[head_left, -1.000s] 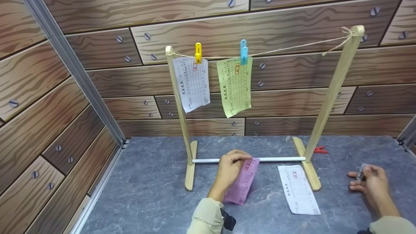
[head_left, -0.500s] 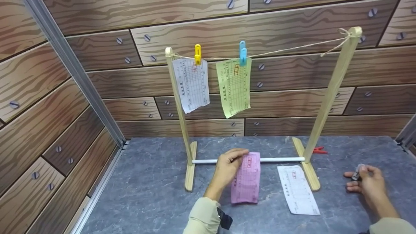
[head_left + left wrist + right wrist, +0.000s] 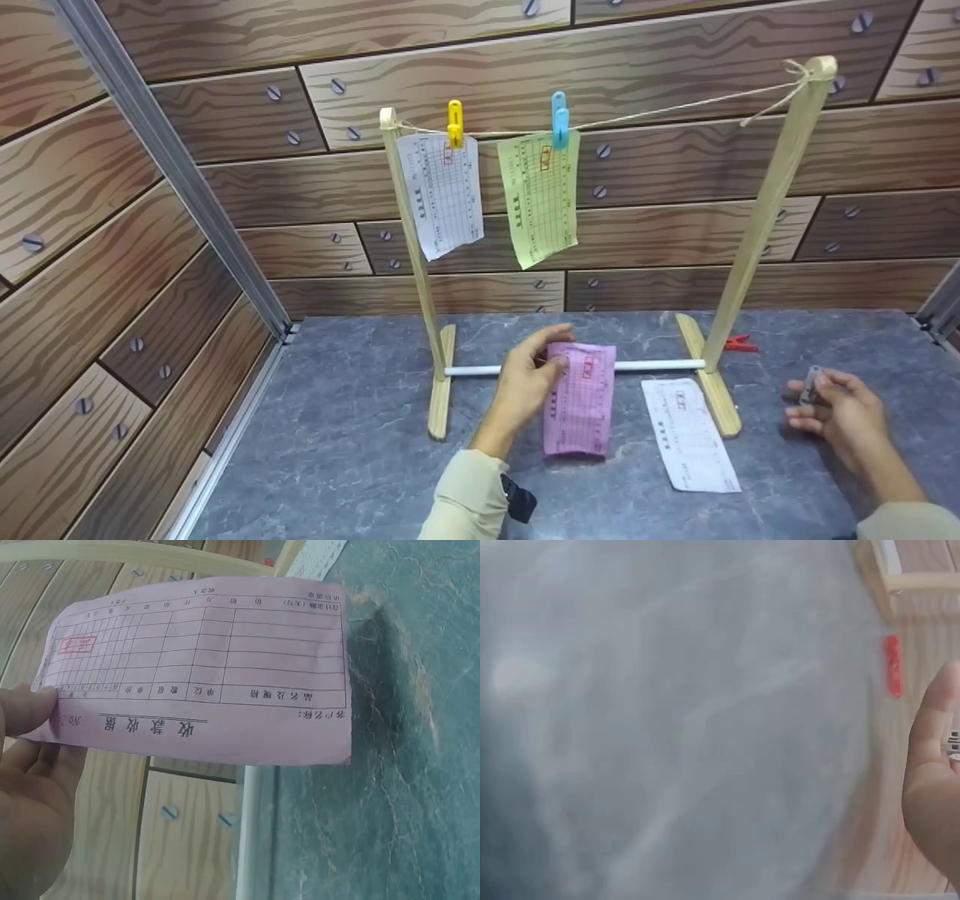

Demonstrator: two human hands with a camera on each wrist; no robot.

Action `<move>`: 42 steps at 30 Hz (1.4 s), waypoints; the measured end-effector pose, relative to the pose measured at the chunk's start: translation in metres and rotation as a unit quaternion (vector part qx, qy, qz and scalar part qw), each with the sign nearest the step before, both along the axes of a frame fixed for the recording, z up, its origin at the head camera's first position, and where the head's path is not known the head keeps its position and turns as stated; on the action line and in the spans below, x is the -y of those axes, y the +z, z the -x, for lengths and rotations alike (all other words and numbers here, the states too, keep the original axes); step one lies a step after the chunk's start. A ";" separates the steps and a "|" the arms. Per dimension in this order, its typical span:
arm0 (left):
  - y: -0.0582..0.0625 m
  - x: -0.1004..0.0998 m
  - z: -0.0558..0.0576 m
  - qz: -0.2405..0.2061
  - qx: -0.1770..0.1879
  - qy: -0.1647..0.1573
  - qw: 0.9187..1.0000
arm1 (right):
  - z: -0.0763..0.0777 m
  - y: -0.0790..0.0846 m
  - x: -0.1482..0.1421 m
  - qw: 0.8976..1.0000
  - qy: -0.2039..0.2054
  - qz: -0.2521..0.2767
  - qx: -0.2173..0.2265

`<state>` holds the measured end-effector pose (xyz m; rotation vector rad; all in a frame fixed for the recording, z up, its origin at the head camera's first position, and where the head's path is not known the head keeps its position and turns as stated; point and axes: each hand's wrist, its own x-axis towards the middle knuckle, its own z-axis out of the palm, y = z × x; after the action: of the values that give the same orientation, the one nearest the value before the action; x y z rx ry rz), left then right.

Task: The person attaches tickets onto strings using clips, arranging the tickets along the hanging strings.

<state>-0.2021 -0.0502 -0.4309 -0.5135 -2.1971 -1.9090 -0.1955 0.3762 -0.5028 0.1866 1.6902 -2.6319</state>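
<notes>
My left hand [image 3: 525, 386] pinches a pink receipt slip [image 3: 585, 412] near its upper left corner, above the table. In the left wrist view the thumb lies over one end of the printed slip [image 3: 202, 675]. At the right, my right hand [image 3: 855, 420] holds a small grey clothespin [image 3: 810, 384] between thumb and fingers. Only a sliver of that clothespin [image 3: 954, 744] shows in the right wrist view. On the string [image 3: 675, 105] hang a white slip [image 3: 441, 195] under a yellow clothespin [image 3: 455, 124] and a green slip [image 3: 540, 199] under a blue clothespin [image 3: 560, 120].
Another white slip [image 3: 690, 435] lies on the grey marbled table [image 3: 315, 450], by the right foot of the wooden stand [image 3: 765, 202]. A red clothespin [image 3: 741, 343] lies behind that post. A white bar [image 3: 660, 366] joins the two posts low down. Wood-patterned panels stand behind.
The left hand has raised the pink slip a little and moved it right, and its printed face has turned toward the head camera. The right hand has drifted slightly left with the grey clothespin.
</notes>
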 end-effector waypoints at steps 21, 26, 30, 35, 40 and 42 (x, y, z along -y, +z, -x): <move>0.007 -0.002 0.001 -0.026 -0.030 0.095 0.995 | 0.009 0.064 0.035 0.984 0.078 0.061 -0.145; 0.013 -0.003 0.001 -0.038 -0.020 0.069 0.997 | 0.009 0.078 0.039 0.978 0.082 0.064 -0.178; 0.015 -0.003 0.002 -0.034 -0.008 0.051 0.998 | 0.009 0.091 0.047 0.974 0.088 0.053 -0.204; 0.019 -0.002 0.001 -0.023 -0.006 0.035 0.999 | 0.009 0.107 0.060 0.969 0.094 0.039 -0.226; 0.024 0.000 0.001 -0.019 -0.017 0.017 1.000 | 0.010 0.121 0.070 0.966 0.083 0.028 -0.243; 0.026 0.001 0.002 -0.018 -0.022 0.013 1.000 | 0.011 0.126 0.073 0.964 0.081 0.029 -0.252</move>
<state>-0.2044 -0.0509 -0.4048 -0.5146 -2.1271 -1.9028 -0.2061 0.3035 -0.3767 -0.6476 1.6417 -2.7478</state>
